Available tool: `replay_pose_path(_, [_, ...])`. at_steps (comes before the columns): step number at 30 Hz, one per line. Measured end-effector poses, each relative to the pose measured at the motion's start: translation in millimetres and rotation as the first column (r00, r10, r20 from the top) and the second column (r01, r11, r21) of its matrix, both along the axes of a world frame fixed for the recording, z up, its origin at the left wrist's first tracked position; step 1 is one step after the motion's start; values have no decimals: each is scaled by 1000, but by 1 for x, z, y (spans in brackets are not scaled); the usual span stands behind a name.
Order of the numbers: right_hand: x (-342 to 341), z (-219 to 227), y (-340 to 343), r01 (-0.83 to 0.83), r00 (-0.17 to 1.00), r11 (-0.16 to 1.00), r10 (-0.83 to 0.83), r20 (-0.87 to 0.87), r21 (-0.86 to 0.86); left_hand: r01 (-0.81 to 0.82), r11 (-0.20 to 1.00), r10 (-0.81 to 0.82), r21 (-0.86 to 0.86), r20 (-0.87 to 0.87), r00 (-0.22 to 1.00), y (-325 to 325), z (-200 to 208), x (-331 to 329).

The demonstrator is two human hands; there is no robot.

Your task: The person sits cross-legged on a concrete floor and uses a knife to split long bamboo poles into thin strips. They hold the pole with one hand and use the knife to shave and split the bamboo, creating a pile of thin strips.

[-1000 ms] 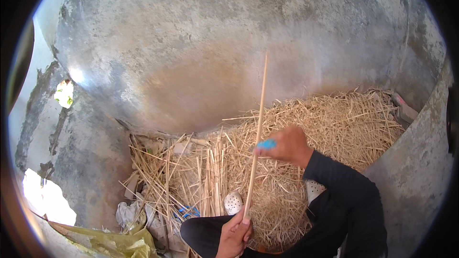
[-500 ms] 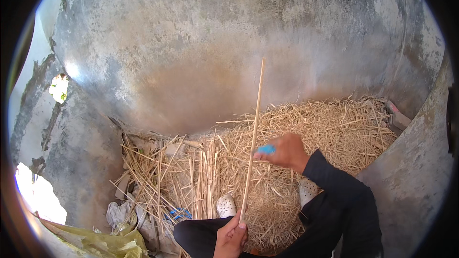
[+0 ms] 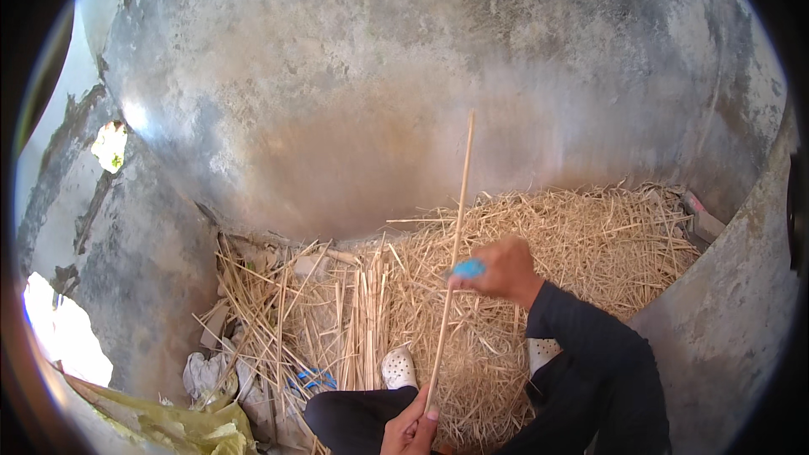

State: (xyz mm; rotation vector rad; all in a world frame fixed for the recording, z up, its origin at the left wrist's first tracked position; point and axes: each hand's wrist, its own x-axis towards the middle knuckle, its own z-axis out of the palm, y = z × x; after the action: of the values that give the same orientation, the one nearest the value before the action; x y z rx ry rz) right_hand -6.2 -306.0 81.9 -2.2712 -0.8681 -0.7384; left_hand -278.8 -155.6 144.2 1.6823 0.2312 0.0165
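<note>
One slender stick (image 3: pixel 462 194) aslant above straw (image 3: pixel 590 236): clasps it near lower end in left grip (image 3: pixel 410 431), likely to steady it; clenches blue tool (image 3: pixel 468 269) in right grip (image 3: pixel 507 270) beside its middle, cannot tell if touching.

A yellowish sheet (image 3: pixel 185 426) (crumpled) lies lower left.

The stick (image 3: pixel 459 219) goes up from the left hand (image 3: pixel 410 431). The right hand (image 3: pixel 507 271), with a tool (image 3: pixel 468 268) in it, is higher up, on the stick's right. The big wall (image 3: pixel 396 76) is behind them. Shavings (image 3: pixel 590 240) lie in front of the wall, mostly to the right. Long strips (image 3: pixel 364 320) lie left of the stick. One shoe (image 3: pixel 399 368) sits between the strips and the stick. A sheet (image 3: pixel 173 425) lies at the near left.
</note>
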Motion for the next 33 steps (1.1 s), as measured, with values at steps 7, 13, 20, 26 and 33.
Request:
replay_pose_path(7, [71,-18,-45,294,956,956,-294,-1,-10,139,989,-128,59,-152,980,5,-13,-19])
replay_pose_path(13, [75,-9,-52,319,948,947,-319,13,-30,166,956,-197,242,112,974,16,-65,-40])
replay_pose_path(20, [80,-16,-52,335,940,942,-333,75,-29,187,958,-184,219,-34,982,21,-57,-55])
replay_pose_path(26, [98,-25,-60,480,868,874,-486,-107,-78,146,967,-134,208,-68,989,17,-51,-74])
replay_pose_path(33, [118,-49,-145,744,585,667,-676,-448,-36,156,987,-144,38,-218,965,29,-57,-100])
